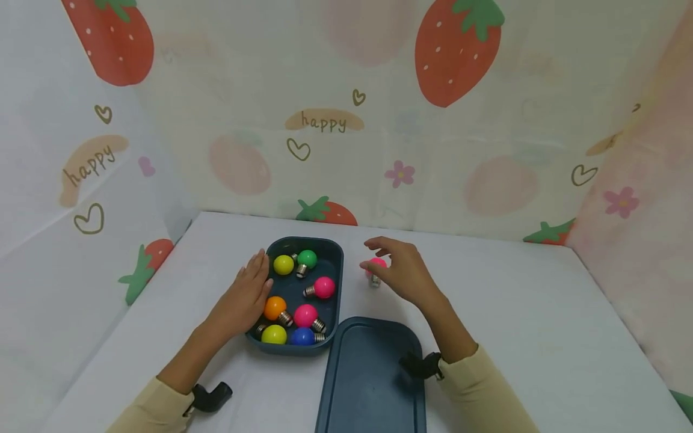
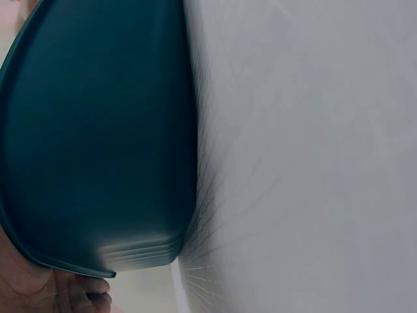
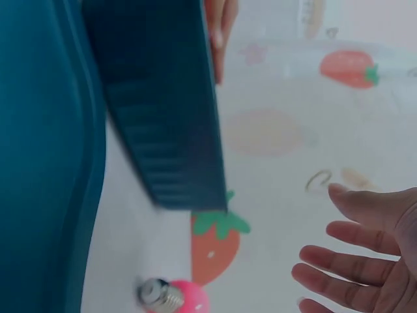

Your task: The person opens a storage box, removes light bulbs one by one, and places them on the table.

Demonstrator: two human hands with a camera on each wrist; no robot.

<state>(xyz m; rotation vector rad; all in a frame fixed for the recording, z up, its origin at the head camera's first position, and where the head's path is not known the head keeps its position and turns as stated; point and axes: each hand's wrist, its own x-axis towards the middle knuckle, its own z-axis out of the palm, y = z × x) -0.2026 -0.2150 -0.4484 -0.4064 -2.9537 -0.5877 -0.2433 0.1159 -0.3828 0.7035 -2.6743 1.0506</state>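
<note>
A dark blue plastic bin [image 1: 319, 249] holds several small colored light bulbs, among them a green bulb [image 1: 307, 259], an orange bulb [image 1: 275, 308] and a blue bulb [image 1: 302, 336]. My left hand [image 1: 245, 296] lies with extended fingers along the bin's left rim; in the left wrist view, its fingers [image 2: 85, 293] show at the bin's edge. Right of the bin, a pink bulb [image 1: 377, 264] lies on the white table, its metal base toward me. Over that bulb hovers my right hand [image 1: 402, 270], thumb and fingers spread apart. The right wrist view shows this pink bulb [image 3: 189, 297] below the empty palm.
A flat dark blue lid [image 1: 373, 373] lies on the table [image 1: 503, 313] in front of the bin's right corner, partly under the right forearm. Fabric walls [image 1: 346, 72] printed with strawberries surround the table at the back and sides. Each wrist wears a black camera mount [image 1: 212, 397].
</note>
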